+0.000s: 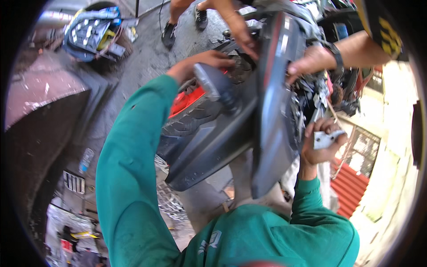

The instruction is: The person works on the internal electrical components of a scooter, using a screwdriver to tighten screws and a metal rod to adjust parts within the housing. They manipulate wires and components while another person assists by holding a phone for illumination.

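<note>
A black plastic motorcycle tail piece with a rear mudguard (213, 149) stands before me, a turn signal (207, 82) jutting from its side. Past the turn signal, my left hand (207, 60) reaches in by the dark parts, its fingers bent; what they grip is hidden. My right hand (318, 149) is closed around a small light metal plate with holes (324, 139), to the right of the tail piece. Another person's hands (313, 62) are on the long black panel (272, 98). Beneath lie a tyre (191, 118) and a red part (187, 99).
A blue tub of loose items (91, 33) sits far left. A large brown metal piece (44, 89) stands at left. Near it lie a plastic bottle (86, 160), a grate (74, 182) and clutter. A red corrugated sheet (351, 189) is at right. Someone's feet (169, 34) are ahead.
</note>
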Motion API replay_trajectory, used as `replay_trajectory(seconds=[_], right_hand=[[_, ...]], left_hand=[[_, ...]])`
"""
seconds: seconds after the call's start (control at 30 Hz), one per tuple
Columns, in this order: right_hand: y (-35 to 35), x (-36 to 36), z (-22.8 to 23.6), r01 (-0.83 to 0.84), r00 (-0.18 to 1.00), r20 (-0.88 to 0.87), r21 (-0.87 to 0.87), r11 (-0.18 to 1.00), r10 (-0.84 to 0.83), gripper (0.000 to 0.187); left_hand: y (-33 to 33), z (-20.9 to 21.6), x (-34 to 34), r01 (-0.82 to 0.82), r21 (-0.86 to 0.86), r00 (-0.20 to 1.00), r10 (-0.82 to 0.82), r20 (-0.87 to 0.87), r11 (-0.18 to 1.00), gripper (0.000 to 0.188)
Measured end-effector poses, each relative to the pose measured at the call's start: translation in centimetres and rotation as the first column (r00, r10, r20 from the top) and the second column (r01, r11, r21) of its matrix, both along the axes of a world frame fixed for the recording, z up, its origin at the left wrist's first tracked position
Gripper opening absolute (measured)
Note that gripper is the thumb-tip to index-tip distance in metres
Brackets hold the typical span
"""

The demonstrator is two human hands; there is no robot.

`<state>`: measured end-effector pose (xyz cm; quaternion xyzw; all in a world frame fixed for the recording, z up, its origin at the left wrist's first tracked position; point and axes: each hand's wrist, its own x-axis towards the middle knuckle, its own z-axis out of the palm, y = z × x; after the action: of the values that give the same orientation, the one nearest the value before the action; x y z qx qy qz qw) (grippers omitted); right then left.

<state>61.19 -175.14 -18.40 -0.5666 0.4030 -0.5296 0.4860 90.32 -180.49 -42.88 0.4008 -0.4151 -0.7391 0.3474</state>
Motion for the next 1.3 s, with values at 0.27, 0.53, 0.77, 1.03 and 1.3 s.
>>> replay_trajectory(seconds=[0.27,0.53,0.77,1.03,1.3], right_hand=[[0.6,-1.8,-0.5,-0.158,0.927,0.357,0.098,0.983,0.113,0.057],[-2.5,-6.1,1.6,-0.502,0.735,0.608,0.193,0.843,0.298,0.063],[-10.4,-11.8,2.4,-0.648,0.715,0.681,0.559,0.517,0.159,0.057],[-19.2,-11.9,1.6,-0.651,0.568,0.075,0.649,0.392,0.819,0.032],[-20.5,-7.3,1.3,-0.884,0.216,-0.392,0.309,0.349,0.894,0.028]], left_hand=[[8.3,17.9,7.3,-0.344,-0.135,0.626,0.335,0.705,0.929,0.035],[6.4,30.1,-10.4,0.242,-0.518,0.284,0.45,0.847,0.821,0.02],[3.1,28.6,-16.4,0.375,-0.347,-0.03,0.386,0.922,0.86,0.037],[2.6,25.2,-21.5,0.167,-0.431,-0.028,0.441,0.897,0.887,0.057],[1.0,23.2,-20.5,0.136,-0.39,-0.134,0.407,0.903,0.911,0.066]])
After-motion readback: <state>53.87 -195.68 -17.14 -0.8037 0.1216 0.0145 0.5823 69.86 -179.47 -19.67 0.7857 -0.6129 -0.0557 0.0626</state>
